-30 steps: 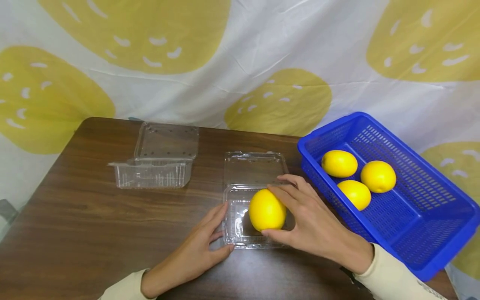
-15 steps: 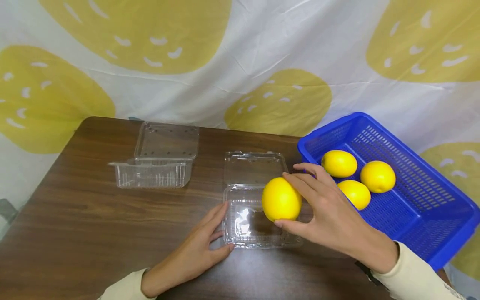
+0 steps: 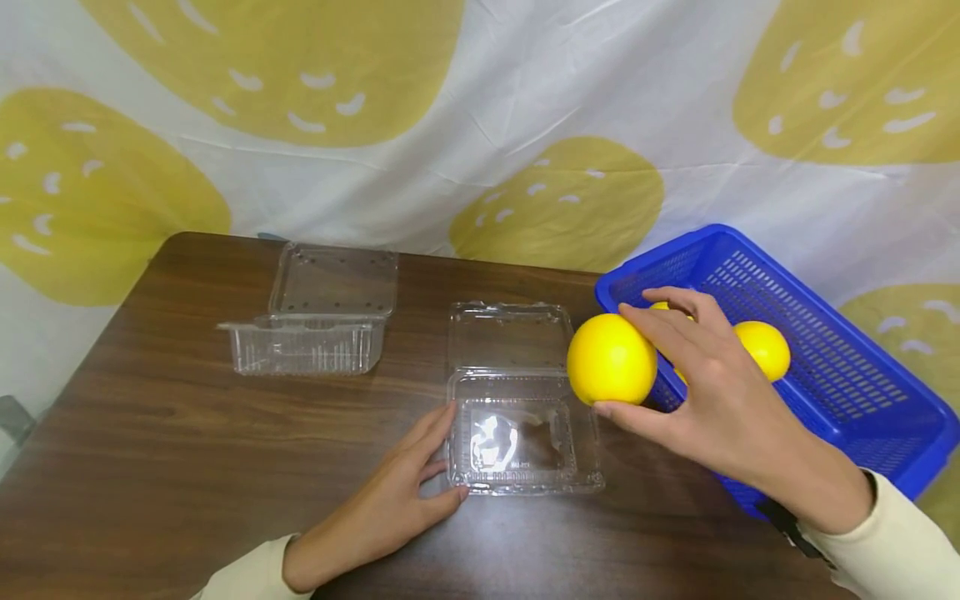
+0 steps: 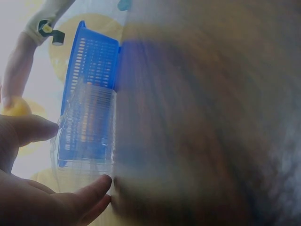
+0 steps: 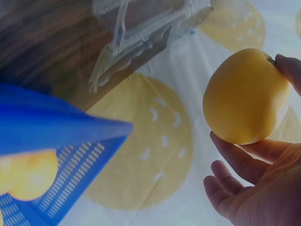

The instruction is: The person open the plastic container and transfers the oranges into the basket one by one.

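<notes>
In the head view my right hand [image 3: 720, 392] holds a yellow lemon [image 3: 611, 360] between thumb and fingertips. The lemon is raised, between the clear plastic clamshell box [image 3: 525, 492] and the near wall of the blue basket [image 3: 870, 467]. The right wrist view shows the thumb at the green stem end of the lemon [image 5: 247, 96] and fingertips under its other side. My left hand [image 3: 393, 483] touches the left side of the clamshell box, thumb near its front corner and fingers along its edge. That box lies with its lid folded back and nothing inside.
Inside the basket sit more lemons [image 3: 763, 350], partly hidden behind my right hand. A second clear clamshell box [image 3: 307, 348] stands with its lid up at the back left of the wooden table [image 3: 187, 433]. A patterned cloth [image 3: 375, 183] hangs behind the table.
My right hand has lifted the lemon from over the clamshell box and carried it right and back toward the basket. The left hand has stayed in place.
</notes>
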Available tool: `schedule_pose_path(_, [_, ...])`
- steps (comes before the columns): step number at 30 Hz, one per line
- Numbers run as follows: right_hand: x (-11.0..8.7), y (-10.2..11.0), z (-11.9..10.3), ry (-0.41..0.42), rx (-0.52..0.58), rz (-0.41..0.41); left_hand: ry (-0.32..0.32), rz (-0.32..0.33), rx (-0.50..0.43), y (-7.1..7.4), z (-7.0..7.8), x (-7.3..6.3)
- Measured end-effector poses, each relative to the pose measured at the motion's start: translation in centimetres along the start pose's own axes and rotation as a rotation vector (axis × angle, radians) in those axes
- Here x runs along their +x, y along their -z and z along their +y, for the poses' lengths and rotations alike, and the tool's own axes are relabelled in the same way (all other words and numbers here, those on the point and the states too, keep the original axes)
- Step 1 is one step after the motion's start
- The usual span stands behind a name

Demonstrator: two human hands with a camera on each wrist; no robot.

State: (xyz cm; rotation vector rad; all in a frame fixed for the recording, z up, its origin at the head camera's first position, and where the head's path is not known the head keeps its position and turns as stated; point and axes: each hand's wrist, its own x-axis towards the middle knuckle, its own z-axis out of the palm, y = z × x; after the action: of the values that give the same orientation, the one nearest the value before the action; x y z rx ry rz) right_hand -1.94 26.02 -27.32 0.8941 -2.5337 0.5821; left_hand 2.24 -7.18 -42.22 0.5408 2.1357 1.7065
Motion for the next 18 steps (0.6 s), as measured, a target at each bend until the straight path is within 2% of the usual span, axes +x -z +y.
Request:
schedule_pose_path(8, [0.0,1.5,1.1,-0.090,-0.032,-0.025,0.003,0.000,0.006,0.1,0.1,0.0])
schedule_pose_path(18, [0.2,2.2,3.2,-0.167,-0.052,-0.016,-0.007,0.007,0.006,0.0,0.1,0.0])
